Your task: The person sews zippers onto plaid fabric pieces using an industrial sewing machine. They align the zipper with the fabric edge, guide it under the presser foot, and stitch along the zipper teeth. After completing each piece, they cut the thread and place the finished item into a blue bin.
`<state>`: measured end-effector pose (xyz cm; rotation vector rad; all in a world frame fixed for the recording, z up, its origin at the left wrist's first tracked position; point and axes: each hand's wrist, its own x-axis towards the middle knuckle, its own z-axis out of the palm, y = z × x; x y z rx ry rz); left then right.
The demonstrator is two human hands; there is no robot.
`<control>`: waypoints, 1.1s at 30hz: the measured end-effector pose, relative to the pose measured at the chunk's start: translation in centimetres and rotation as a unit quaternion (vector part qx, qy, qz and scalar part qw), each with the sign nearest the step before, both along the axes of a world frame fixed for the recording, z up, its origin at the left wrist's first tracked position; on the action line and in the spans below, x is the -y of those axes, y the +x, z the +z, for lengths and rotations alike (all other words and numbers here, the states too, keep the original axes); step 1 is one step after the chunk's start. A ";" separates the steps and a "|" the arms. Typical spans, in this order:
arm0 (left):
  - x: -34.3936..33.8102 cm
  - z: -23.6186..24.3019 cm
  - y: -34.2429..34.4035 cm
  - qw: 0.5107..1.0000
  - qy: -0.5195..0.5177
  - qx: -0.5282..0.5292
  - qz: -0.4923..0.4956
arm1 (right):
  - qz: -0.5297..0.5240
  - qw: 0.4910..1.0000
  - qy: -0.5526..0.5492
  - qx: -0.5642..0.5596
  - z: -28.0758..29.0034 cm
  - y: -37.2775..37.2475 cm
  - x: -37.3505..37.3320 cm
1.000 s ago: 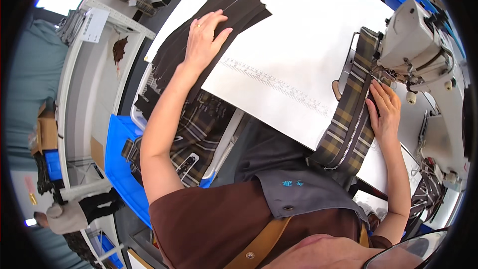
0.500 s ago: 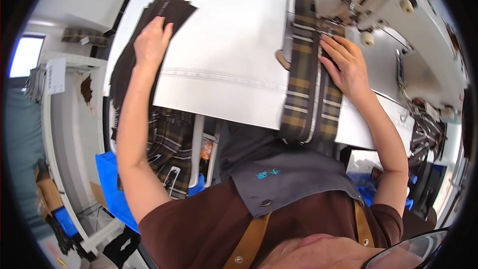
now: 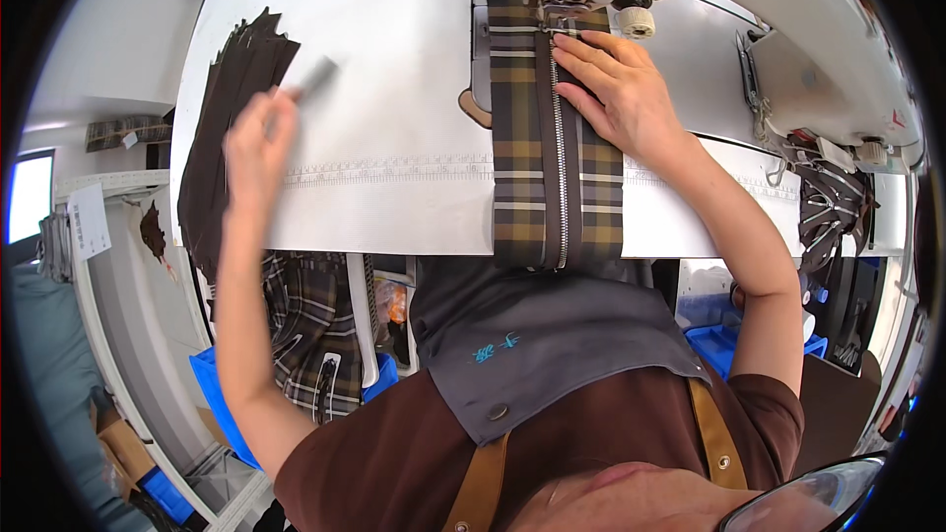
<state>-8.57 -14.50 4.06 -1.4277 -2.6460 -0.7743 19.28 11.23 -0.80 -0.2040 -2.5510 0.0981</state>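
Observation:
A plaid fabric strip with a metal zipper runs under the presser foot of a sewing machine. My right hand rests on the zipper and plaid just in front of the foot, fingers stretched out flat. On the left, my left hand is raised beside a stack of dark brown fabric pieces. Blurred by motion, it pinches a small dark fabric piece between thumb and fingers.
The white table has a printed ruler line along its near side. Plaid fabric hangs below the left edge by a blue bin. More dark strips lie at the right, and a thread snipper by the machine.
My left hand has left the brown stack with a small dark piece in its fingers. The head view has shifted, and my right hand stays on the zipper.

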 end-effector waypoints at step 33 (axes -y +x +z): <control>-12.6 -3.3 9.8 0.911 0.010 -0.198 -0.361 | -0.014 0.999 -0.013 0.032 0.3 0.0 0.4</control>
